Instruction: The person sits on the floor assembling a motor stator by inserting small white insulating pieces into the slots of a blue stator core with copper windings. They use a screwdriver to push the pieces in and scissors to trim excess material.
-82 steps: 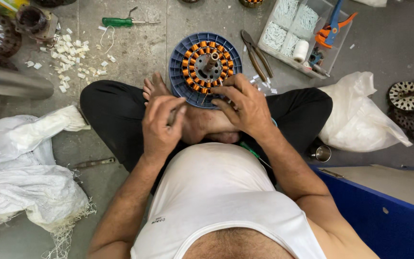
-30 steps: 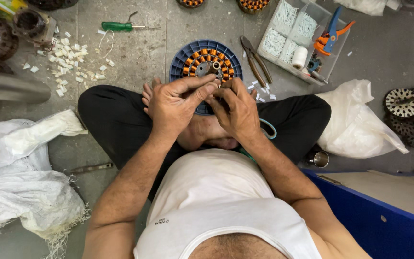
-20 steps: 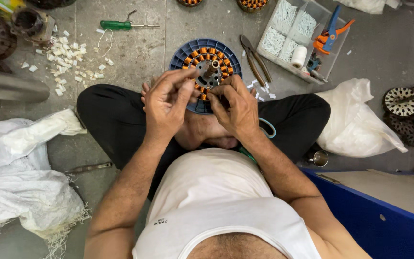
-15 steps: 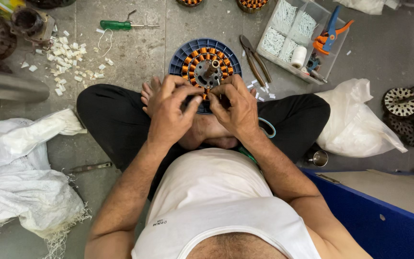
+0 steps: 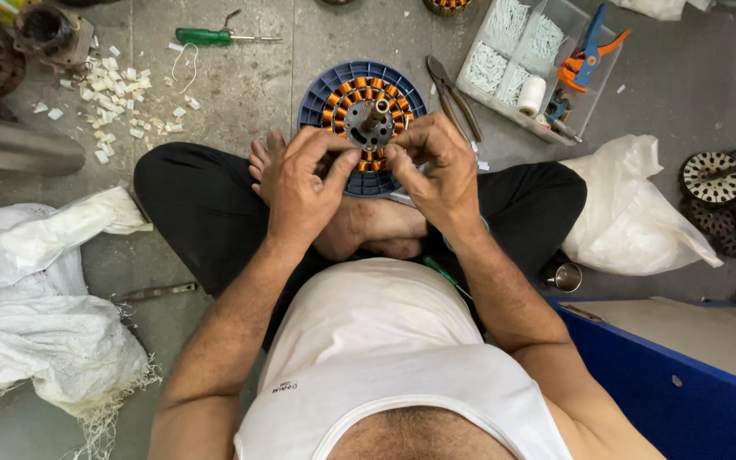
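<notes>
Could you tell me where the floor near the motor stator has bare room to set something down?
Bare concrete lies between the green screwdriver and the stator, and right of the clear parts tray, above the white bag. It is crowded around the white scraps and where both hands work.

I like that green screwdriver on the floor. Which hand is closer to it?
The left hand. It is at the round blue motor part, below and right of the green screwdriver. The right hand is farther right, across the part.
</notes>
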